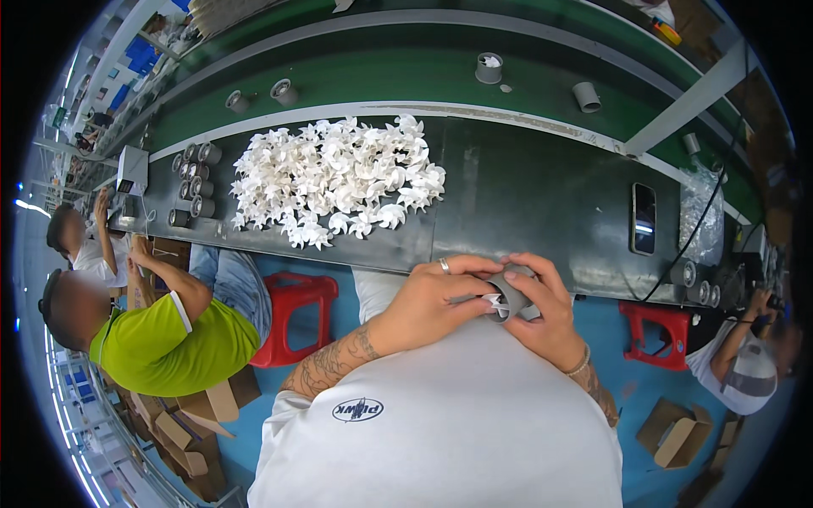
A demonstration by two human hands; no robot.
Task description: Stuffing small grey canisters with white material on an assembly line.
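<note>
Close to my body, at the table's front edge, my right hand [549, 306] is wrapped around a grey cylindrical housing [518, 295], tilted with its open end toward my left hand. My left hand [436, 298], a ring on one finger, pinches a small white bladed impeller [494, 301] at that opening. The fingers partly cover the impeller, so how deep it sits cannot be seen. Beyond my left hand, a broad pile of white impellers [339, 173] lies on the dark worktable [500, 190].
Several grey housings [201, 188] stand left of the pile. On the green conveyor [381, 76] behind are more housings [489, 68]. A phone [644, 218] and a clear plastic bag [703, 216] lie at right. A person in a green shirt [178, 347] sits at left, near a red stool [301, 313].
</note>
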